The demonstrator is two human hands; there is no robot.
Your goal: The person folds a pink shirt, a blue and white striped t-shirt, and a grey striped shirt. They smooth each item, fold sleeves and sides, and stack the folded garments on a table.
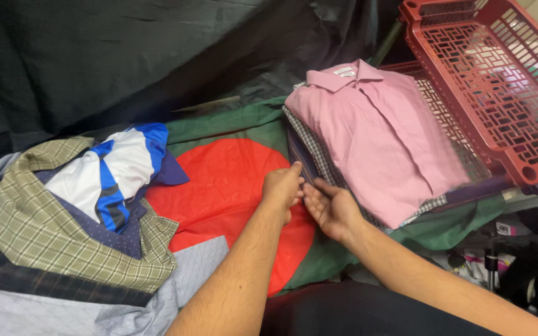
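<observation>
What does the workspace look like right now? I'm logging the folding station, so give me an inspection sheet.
Surface: green cloth with a large red circle, spread flat under everything.
Job's things: stack of folded shirts, pink shirt on top, checked ones beneath.
Clutter: heap of unfolded shirts at left; a blue and white one on top.
Hands: left hand and right hand both at the near edge of the stack, fingers on its lower layers.
Cables: nothing seen.
Surroundings: red plastic basket tilted behind the stack; dark sheet at the back.
</observation>
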